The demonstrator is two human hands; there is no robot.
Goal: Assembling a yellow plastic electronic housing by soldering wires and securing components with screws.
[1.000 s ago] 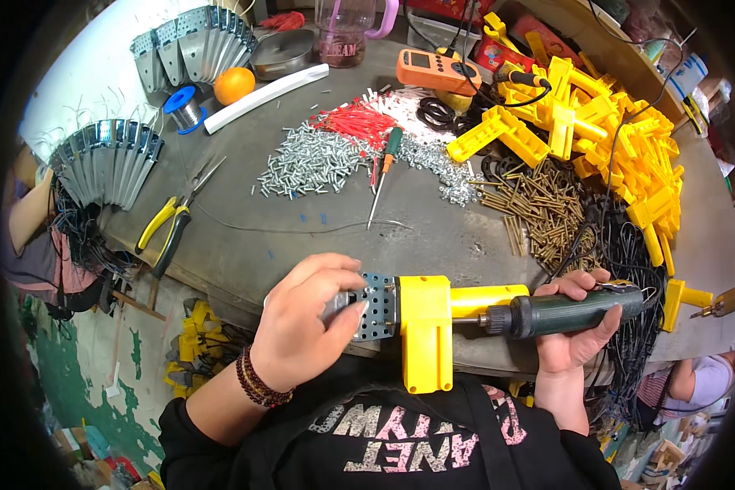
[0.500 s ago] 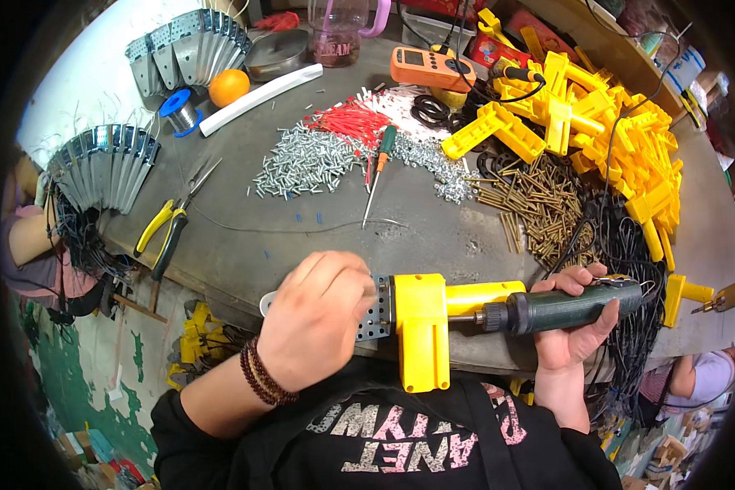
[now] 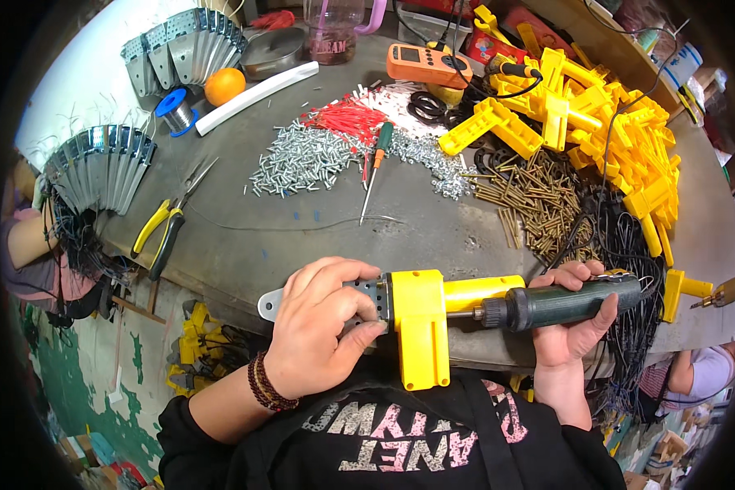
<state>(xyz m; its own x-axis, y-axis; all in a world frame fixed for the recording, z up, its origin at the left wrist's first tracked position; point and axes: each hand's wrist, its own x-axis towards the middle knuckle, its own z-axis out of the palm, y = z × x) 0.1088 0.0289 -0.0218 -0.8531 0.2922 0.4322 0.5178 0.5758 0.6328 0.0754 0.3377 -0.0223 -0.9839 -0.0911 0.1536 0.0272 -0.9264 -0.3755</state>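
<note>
My left hand (image 3: 318,327) is closed around a perforated metal plate (image 3: 270,305), thumb along its near side. One rounded end of the plate sticks out left of my fingers. Against the plate's right end sits a yellow plastic handle piece (image 3: 421,331), its arm reaching right. In my right hand (image 3: 574,331) lies a dark green electric screwdriver (image 3: 567,302), held level with fingers on the far side and thumb on the near side. Its shaft runs left into the yellow piece; the tip is hidden inside.
Behind my hands lie silver screws (image 3: 302,159), red sleeves (image 3: 347,116), a hand screwdriver (image 3: 376,171) and brass-coloured screws (image 3: 535,196). Yellow handle pieces (image 3: 629,147) and black cables (image 3: 625,302) crowd the right. Pliers (image 3: 171,220) and metal plates (image 3: 106,167) are left. Other people sit at both sides.
My left hand has shifted from bunched fingers near the yellow piece to a spread grip around the metal plate. The electric screwdriver and right hand have barely moved.
</note>
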